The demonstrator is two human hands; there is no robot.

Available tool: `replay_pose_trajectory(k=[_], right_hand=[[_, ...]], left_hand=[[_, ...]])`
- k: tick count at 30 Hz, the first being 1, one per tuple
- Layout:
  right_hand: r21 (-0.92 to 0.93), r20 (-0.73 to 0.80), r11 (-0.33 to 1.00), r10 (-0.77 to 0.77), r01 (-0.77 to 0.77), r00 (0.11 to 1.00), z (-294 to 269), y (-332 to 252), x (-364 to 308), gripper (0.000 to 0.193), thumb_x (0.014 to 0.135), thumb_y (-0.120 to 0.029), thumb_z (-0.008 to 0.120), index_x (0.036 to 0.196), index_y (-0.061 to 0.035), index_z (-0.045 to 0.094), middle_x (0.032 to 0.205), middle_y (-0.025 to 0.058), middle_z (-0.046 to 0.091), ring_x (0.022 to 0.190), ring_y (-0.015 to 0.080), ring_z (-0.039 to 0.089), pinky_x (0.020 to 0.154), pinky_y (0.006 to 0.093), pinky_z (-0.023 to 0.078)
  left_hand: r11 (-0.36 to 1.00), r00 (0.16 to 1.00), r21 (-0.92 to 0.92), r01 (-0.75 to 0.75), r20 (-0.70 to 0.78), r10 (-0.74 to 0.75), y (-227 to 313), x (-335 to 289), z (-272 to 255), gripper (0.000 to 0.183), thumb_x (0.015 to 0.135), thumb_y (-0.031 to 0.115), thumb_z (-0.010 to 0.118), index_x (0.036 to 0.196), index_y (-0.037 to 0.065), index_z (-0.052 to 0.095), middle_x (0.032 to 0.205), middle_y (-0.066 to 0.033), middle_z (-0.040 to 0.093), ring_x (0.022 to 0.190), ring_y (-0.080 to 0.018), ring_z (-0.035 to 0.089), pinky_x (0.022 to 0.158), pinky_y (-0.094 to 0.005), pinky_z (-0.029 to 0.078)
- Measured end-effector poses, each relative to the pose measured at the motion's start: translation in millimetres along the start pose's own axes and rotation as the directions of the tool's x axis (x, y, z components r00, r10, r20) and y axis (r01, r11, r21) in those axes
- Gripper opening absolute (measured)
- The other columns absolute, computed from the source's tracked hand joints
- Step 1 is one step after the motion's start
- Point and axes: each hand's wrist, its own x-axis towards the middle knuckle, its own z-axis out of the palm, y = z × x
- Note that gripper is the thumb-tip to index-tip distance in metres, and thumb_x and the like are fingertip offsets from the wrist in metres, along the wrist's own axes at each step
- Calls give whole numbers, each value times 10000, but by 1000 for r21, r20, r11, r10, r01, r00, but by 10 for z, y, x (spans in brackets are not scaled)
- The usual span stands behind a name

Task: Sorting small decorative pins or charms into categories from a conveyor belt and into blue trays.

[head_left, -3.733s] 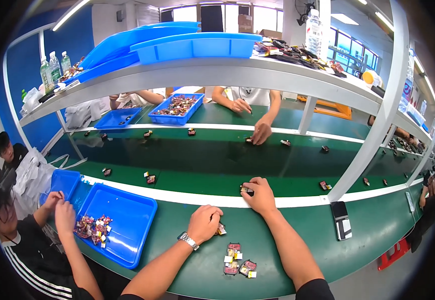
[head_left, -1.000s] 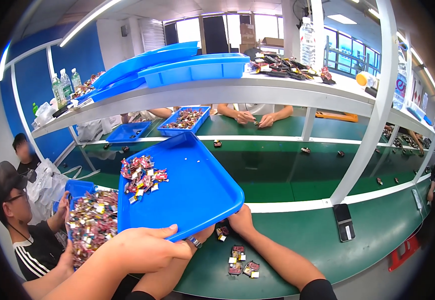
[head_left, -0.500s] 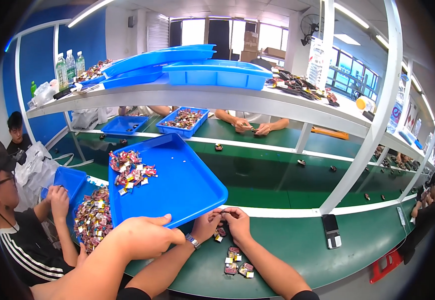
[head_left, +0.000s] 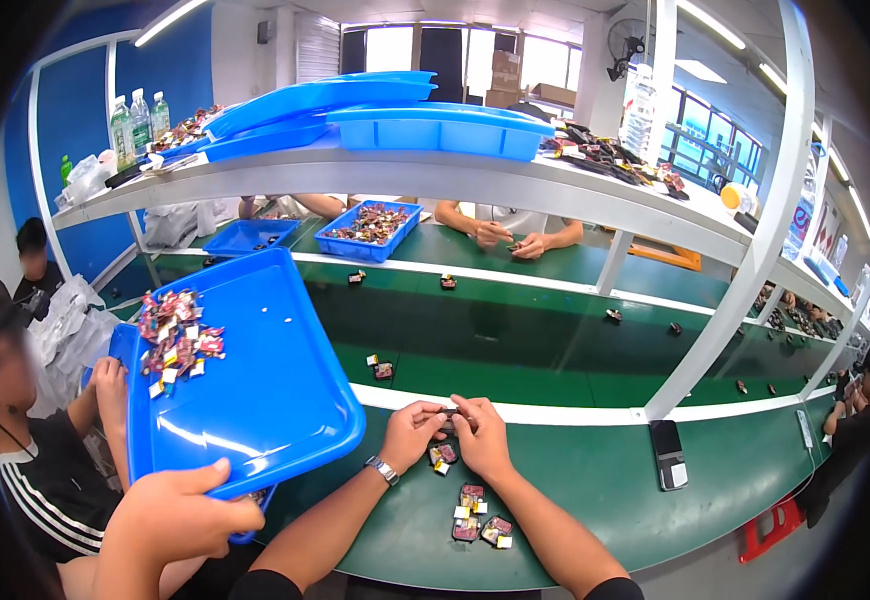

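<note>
Two hands meet at the far edge of the green desk point(head_left: 595, 480): the left hand point(head_left: 410, 432) and the right hand point(head_left: 482, 435) are both pinched on one small dark wrapped piece point(head_left: 449, 413) held between their fingertips, just above the white strip that borders the conveyor. What exactly the fingers do to it is too small to tell.

Judging from how things lie, the work is partly through. A small cluster of red-and-dark wrapped pieces with white tags point(head_left: 479, 515) sits on the desk near the person, between the forearms, and two more pieces point(head_left: 442, 457) lie just below the hands. A few single pieces ride the dark green conveyor belt point(head_left: 515, 340) farther off, so some items appear to have been sent along while several wait.

To the left, another person's hand point(head_left: 183, 512) grips the near rim of a big blue plastic tray point(head_left: 255, 400), tilted, with a heap of colourful wrapped pieces point(head_left: 177, 338) in its far left corner. That heap suggests plenty of stock remains. Across the belt, other workers' hands sit beside a blue bin of pieces point(head_left: 373, 228).
</note>
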Motion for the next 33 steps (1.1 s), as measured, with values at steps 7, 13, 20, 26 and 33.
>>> replay_pose_trajectory(k=[7, 13, 20, 26, 33], right_hand=[[-407, 10, 813, -452, 416, 892, -101, -157, -8, 122, 768, -46, 684, 885, -53, 652, 941, 80, 587, 835, 246, 613, 670, 347, 534], [-501, 109, 721, -496, 478, 862, -100, -181, 18, 122, 777, -67, 671, 898, -65, 651, 946, 60, 590, 863, 230, 609, 692, 344, 542], [-532, 171, 655, -537, 537, 826, -138, -99, 19, 79, 789, -90, 652, 842, -47, 612, 978, 55, 598, 898, 229, 618, 684, 351, 551], [-541, 169, 649, -540, 536, 824, -124, -102, 36, 111, 772, -76, 693, 871, -48, 653, 980, 69, 625, 877, 238, 635, 708, 341, 552], [-456, 62, 738, -530, 497, 846, -117, -115, 38, 179, 741, -33, 709, 913, -64, 670, 964, 62, 627, 849, 235, 634, 708, 341, 547]], left_hand=[[981, 987, -160, 110, 131, -89, 103, -40, 26, 350, 936, -16, 542, 1282, -55, 511, 1177, -136, 624, 1015, -173, 643, 859, -286, 575], [963, 983, -227, 144, 143, -114, 146, -82, 2, 370, 935, -33, 519, 1303, -56, 492, 1174, -134, 623, 1024, -182, 646, 873, -294, 575], [962, 987, -228, 152, 94, -133, 106, -55, 27, 308, 931, -32, 520, 1238, -61, 520, 1157, -137, 628, 1010, -193, 653, 864, -306, 580], [955, 988, -257, 152, 76, -137, 77, -30, -7, 287, 933, -17, 530, 1217, -60, 533, 1134, -137, 636, 984, -196, 662, 841, -323, 591], [956, 989, -254, 149, 60, -138, 84, -38, 3, 280, 949, 18, 541, 1218, -58, 539, 1121, -130, 641, 984, -193, 662, 835, -326, 597]])
